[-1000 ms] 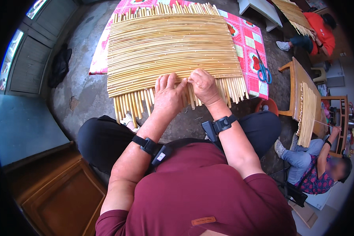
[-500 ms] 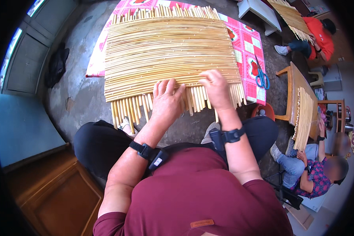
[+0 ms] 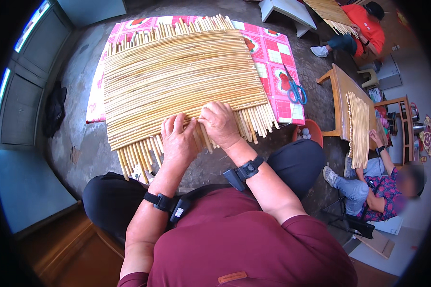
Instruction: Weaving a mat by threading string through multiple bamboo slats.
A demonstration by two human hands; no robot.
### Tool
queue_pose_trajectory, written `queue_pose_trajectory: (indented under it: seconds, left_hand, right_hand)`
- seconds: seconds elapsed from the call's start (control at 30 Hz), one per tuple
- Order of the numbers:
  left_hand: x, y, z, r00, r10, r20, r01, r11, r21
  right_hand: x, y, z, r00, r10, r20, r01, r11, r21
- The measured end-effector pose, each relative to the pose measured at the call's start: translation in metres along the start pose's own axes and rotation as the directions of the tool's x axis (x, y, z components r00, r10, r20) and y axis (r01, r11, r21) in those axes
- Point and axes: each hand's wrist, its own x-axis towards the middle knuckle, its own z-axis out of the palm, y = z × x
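Note:
A mat of straw-coloured reed stalks (image 3: 182, 76), tied in rows with thin light cord, lies before me, its near edge jutting toward my lap. Loose stalk ends stick out below that edge and along the far side. My left hand (image 3: 179, 141) curls over the middle of the near edge, fingertips on top and thumb toward the right. Right beside it, my right hand (image 3: 220, 125) is closed with bent fingers, pinching at the same edge. Whether a cord sits between the fingertips is hidden. Under the mat is a table with a pink-and-white patterned cloth (image 3: 289, 112).
Blue-handled scissors (image 3: 297, 93) lie on the cloth at the right. A red bucket (image 3: 313, 130) stands on the floor below. Further right, a seated person (image 3: 385, 193) handles another reed bundle (image 3: 359, 131) by a wooden table (image 3: 337, 91); a person in red (image 3: 366, 28) sits beyond.
My right hand has come left and down onto the mat edge, now right beside my left hand. The view has shifted, so the mat appears lower and further left.

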Motion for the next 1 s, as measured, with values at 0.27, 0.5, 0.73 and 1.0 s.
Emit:
queue_pose_trajectory:
  seconds: [0.27,0.5,0.73,1.0]
  left_hand:
    - [0.001,-0.002,0.002,1.0,0.019,0.012,-0.019,0.999,0.05]
    - [-0.003,0.0,0.003,1.0,0.012,0.019,-0.014,0.997,0.073]
    - [-0.003,0.001,0.0,0.998,-0.012,0.055,0.007,0.997,0.082]
    - [-0.002,0.002,-0.002,0.998,-0.003,0.055,-0.001,0.998,0.069]
  right_hand:
    - [0.004,0.007,0.003,0.995,-0.1,0.024,0.099,0.995,0.026]
    - [0.004,0.0,-0.007,0.989,-0.142,-0.04,0.144,0.988,0.054]
    - [0.035,-0.02,-0.081,0.95,0.024,-0.31,0.053,0.97,0.238]
    - [0.018,-0.038,-0.092,0.869,0.447,0.213,-0.336,0.216,0.917]
